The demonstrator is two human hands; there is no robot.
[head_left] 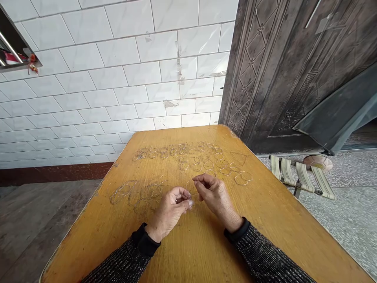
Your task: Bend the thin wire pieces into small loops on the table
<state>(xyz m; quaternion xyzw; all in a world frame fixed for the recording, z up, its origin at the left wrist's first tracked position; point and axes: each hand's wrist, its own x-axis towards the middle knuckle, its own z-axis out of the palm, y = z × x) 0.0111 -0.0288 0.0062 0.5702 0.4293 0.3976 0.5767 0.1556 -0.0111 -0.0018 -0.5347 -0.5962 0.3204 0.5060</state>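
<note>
Over the middle of the wooden table (182,236), my left hand (172,208) pinches a thin wire (193,193) between thumb and fingers. Close on its right, my right hand (213,194) is closed in a pinch on the same thin, looped wire, thumb against forefinger. The wire is so fine that its full shape between the hands is hard to make out. Left of my left hand lies a loose tangle of wire loops (144,195). Beyond both hands, several bent wire shapes made of round loops (203,162) lie in rows.
A white tiled wall (123,78) stands behind the table, with a dark patterned metal door (273,70) to its right. On the floor at the right are a striped folding stool (300,177) and a ball (318,161). A barred window (13,43) is at upper left.
</note>
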